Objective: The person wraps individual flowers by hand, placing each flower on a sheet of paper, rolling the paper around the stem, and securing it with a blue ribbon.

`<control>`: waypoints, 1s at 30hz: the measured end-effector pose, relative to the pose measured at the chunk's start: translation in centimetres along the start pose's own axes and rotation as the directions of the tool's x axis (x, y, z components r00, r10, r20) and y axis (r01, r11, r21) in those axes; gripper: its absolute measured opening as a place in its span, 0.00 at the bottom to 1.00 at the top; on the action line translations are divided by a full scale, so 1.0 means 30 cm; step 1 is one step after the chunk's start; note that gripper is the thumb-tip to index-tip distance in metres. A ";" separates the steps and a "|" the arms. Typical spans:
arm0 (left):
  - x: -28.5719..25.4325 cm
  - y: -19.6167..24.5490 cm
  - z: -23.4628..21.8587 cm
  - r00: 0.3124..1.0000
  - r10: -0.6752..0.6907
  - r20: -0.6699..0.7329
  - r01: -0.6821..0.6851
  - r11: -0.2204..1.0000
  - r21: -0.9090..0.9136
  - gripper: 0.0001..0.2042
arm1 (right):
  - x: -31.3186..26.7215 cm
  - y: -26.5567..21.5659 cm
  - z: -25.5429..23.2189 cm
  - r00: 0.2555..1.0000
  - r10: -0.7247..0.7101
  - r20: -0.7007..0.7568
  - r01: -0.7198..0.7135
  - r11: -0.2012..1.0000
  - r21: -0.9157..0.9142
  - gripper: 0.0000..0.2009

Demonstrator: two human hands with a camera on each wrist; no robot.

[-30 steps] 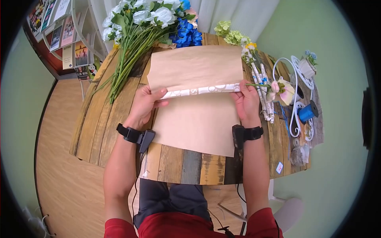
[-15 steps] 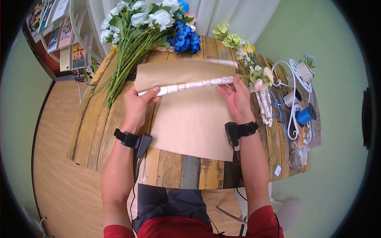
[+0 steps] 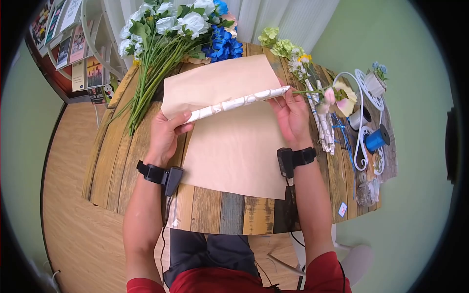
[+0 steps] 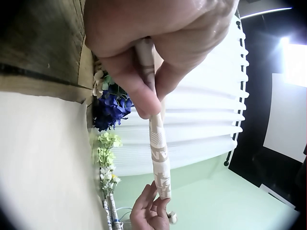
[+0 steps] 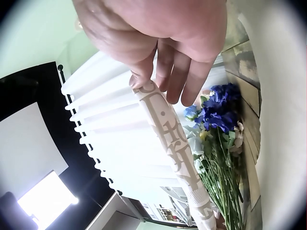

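Between both hands is a thin rolled tube of white paper [image 3: 239, 102] printed with tan letters, slanting up to the right in the head view. My left hand [image 3: 164, 131] pinches its left end with thumb and fingers. At the other end my right hand [image 3: 292, 119] pinches the tip, its thumb on the roll in the right wrist view. A green stem runs from that tip to a pale pink and cream flower [image 3: 346, 105]. Brown paper [image 3: 224, 78] extends from the roll's far side. A flat brown sheet [image 3: 234, 161] lies beneath.
White flowers [image 3: 193, 23] with long stems and blue blooms [image 3: 223, 45] lie at the back left. Back right are green blooms [image 3: 268, 36] and paper-wrapped stems [image 3: 325, 129]. On the right stand a white scroll stand [image 3: 360, 141] and a blue ribbon spool [image 3: 376, 139].
The roll has shifted left, its right end now raised. The flower has swung left and back right, turning over. The brown paper beyond the roll dipped, then spread out again.
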State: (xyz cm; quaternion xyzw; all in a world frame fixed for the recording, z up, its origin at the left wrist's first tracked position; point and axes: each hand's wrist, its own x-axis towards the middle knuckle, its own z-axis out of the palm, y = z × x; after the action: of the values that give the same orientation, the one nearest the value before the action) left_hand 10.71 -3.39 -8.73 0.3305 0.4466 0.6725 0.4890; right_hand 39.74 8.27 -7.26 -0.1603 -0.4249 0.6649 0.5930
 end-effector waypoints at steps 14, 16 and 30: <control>0.018 -0.030 -0.022 0.963 0.190 0.192 -0.159 0.974 -0.163 0.07 | -0.014 0.015 -0.025 0.981 0.042 -0.192 -0.039 0.999 0.018 0.04; 0.019 -0.042 -0.021 0.965 0.200 0.168 -0.186 0.978 -0.097 0.06 | -0.016 0.025 -0.044 0.978 0.046 -0.205 -0.044 0.999 0.014 0.05; 0.020 -0.019 -0.026 1.000 0.020 -0.013 -0.022 0.987 -0.157 0.04 | -0.001 -0.029 -0.021 0.991 -0.103 -0.088 0.108 0.993 0.049 0.19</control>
State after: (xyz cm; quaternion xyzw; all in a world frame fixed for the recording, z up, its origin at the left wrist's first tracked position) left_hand 10.04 -2.96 -9.57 0.2918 0.3916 0.7126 0.5037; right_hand 40.78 8.42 -6.97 -0.1501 -0.3891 0.6363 0.6490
